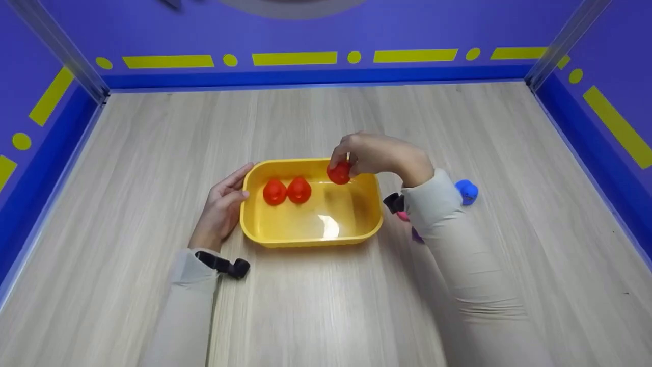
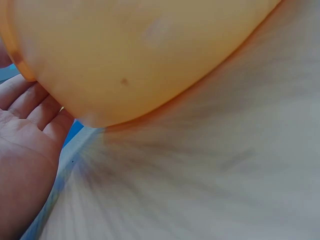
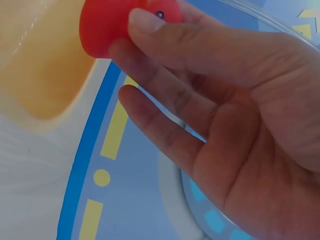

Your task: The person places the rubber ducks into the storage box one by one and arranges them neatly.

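Observation:
A yellow plastic tub (image 1: 310, 242) sits on the table with two red rubber ducks, a left one (image 1: 275, 192) and a right one (image 1: 299, 190), side by side in its left half. My left hand (image 1: 222, 209) grips the tub's left side, thumb at the rim and fingers along the outer wall (image 2: 125, 60). Over the tub's back right part, my right hand (image 1: 379, 153) pinches a third red rubber duck (image 1: 338, 174) between thumb and fingers. The right wrist view shows this duck (image 3: 105, 27) with its dark eye by the thumb, the lower fingers off it.
Right of the tub, a blue rubber duck (image 1: 467, 192) stands beside my right sleeve. A pink thing (image 1: 403, 216) and a purple thing (image 1: 417, 235) are mostly hidden under that forearm. Blue-purple walls (image 1: 305, 30) border the wooden table (image 1: 305, 306) at the back and sides.

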The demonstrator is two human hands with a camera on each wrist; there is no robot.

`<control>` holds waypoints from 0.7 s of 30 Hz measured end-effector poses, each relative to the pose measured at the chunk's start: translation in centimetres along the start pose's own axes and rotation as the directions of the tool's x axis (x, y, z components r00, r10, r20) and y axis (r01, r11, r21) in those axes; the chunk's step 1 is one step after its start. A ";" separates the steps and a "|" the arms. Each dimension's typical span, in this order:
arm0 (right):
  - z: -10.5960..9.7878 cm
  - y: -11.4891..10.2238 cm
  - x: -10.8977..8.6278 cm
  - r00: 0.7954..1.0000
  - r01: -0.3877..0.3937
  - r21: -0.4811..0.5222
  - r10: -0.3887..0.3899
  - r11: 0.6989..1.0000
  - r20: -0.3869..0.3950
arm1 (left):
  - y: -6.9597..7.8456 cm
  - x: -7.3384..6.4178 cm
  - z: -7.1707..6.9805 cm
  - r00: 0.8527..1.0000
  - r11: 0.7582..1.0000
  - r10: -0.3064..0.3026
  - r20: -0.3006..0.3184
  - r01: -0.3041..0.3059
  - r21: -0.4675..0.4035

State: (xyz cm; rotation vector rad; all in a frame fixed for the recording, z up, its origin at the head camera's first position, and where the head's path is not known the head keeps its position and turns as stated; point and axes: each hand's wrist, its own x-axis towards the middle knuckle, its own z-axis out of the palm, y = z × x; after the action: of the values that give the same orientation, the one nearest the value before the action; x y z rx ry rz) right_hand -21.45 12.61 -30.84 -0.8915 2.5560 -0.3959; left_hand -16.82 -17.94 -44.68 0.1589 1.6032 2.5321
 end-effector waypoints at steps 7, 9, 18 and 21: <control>0.4 -1.0 1.5 0.998 -0.022 -0.006 0.022 1.000 0.067 | 0.0 -0.1 -0.1 1.000 1.000 0.006 0.010 -0.006 -0.003; 0.6 -1.1 1.9 0.996 -0.027 -0.003 0.028 1.000 0.083 | 0.0 -0.1 -0.1 1.000 1.000 0.007 0.007 -0.007 0.001; 1.6 -1.3 2.9 0.991 -0.044 -0.006 0.045 0.999 0.130 | -0.1 0.0 -0.2 0.999 0.999 0.020 0.027 -0.020 0.026; 1.9 -1.3 3.1 0.989 -0.063 -0.001 0.063 0.998 0.137 | -0.2 0.1 -0.2 0.999 0.999 0.023 0.033 -0.023 0.023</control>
State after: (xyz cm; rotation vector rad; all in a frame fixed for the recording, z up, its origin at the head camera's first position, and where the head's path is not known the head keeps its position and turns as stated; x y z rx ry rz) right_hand -22.15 9.44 -32.85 -0.8055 2.4502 -0.3088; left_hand -16.93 -18.01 -45.00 0.2212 1.6287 2.5148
